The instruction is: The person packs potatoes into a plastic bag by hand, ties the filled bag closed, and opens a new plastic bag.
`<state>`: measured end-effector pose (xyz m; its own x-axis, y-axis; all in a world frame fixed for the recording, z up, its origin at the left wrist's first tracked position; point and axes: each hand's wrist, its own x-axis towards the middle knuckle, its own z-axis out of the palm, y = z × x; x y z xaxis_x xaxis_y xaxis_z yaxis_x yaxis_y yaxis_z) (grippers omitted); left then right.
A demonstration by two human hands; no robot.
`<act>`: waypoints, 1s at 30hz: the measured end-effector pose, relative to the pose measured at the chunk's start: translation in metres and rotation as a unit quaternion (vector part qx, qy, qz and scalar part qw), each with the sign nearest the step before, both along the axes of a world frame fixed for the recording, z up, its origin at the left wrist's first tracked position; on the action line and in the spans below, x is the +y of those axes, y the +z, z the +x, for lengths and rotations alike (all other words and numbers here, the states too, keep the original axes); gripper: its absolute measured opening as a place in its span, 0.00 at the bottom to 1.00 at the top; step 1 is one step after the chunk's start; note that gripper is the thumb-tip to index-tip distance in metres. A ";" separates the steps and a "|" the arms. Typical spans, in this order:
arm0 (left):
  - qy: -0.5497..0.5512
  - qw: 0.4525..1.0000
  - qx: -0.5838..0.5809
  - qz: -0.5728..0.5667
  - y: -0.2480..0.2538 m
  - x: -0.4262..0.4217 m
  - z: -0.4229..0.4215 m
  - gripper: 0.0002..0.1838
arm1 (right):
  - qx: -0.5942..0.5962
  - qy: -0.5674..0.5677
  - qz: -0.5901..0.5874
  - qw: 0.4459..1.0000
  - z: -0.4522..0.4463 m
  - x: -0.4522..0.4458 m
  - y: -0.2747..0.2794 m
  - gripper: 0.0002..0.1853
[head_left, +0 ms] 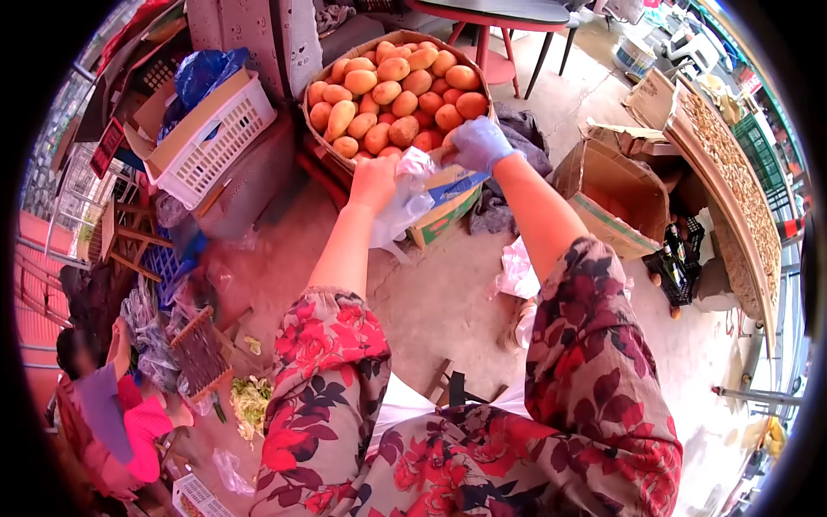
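Observation:
A round basket heaped with orange-yellow mangoes [405, 93] stands in front of me at the top centre. My left hand [376, 181], bare, is closed at its front edge on a thin, whitish plastic bag [403, 211] that hangs down. My right hand [480, 145] wears a bluish glove and is bent at the basket's front right rim, beside the bag's top; its fingertips are partly hidden, and what they hold cannot be made out. Under the hands is a blue, white and green cardboard box [448, 202].
At the left, a white plastic crate [215, 142] holds cardboard and blue plastic. An open cardboard box [612, 194] lies at the right, near a slanted board of small brown items [724, 164]. Another person [112, 414] sits low at the left. A round table [500, 10] stands behind.

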<state>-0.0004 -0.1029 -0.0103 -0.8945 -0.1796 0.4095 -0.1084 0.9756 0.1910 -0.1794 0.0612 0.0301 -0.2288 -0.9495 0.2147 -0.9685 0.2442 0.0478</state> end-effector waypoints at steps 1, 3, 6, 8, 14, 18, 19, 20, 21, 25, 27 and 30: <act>-0.027 0.999 0.016 0.005 -0.001 -0.003 0.006 0.05 | 0.004 -0.006 -0.008 1.000 0.011 0.005 0.004 0.18; -0.061 0.998 0.025 0.011 -0.003 -0.005 0.021 0.03 | 0.003 -0.001 -0.035 0.999 0.028 0.010 -0.003 0.20; -0.115 0.993 0.010 0.039 0.001 -0.013 0.045 0.03 | 0.008 -0.002 -0.049 0.999 0.064 0.017 -0.009 0.22; -0.137 0.990 0.011 0.037 0.003 -0.015 0.058 0.03 | 0.026 -0.026 -0.071 0.997 0.089 0.023 -0.015 0.22; -0.171 0.984 0.034 0.030 -0.001 -0.023 0.076 0.05 | -0.039 -0.104 -0.060 0.992 0.134 0.032 -0.015 0.19; -0.154 0.986 0.054 0.031 -0.001 -0.023 0.071 0.06 | -0.012 -0.088 -0.097 0.991 0.125 0.033 -0.016 0.18; -0.142 0.987 0.068 0.028 -0.001 -0.023 0.071 0.07 | -0.005 -0.087 -0.103 0.991 0.123 0.032 -0.017 0.18; -0.129 0.988 0.082 0.024 -0.001 -0.022 0.070 0.07 | -0.007 -0.094 -0.099 0.991 0.121 0.034 -0.018 0.18; -0.126 0.988 0.088 0.010 0.001 -0.024 0.068 0.08 | -0.009 -0.095 -0.101 0.990 0.119 0.030 -0.016 0.18; -0.088 0.994 0.069 0.012 -0.005 -0.021 0.070 0.09 | -0.024 -0.097 -0.077 0.992 0.116 0.021 -0.013 0.16; -0.073 0.996 0.051 0.021 -0.002 -0.020 0.065 0.09 | -0.037 -0.091 -0.061 0.993 0.108 0.015 -0.015 0.16; -0.045 0.997 0.066 0.020 -0.004 -0.016 0.065 0.08 | -0.051 -0.070 -0.068 0.994 0.100 0.012 -0.017 0.17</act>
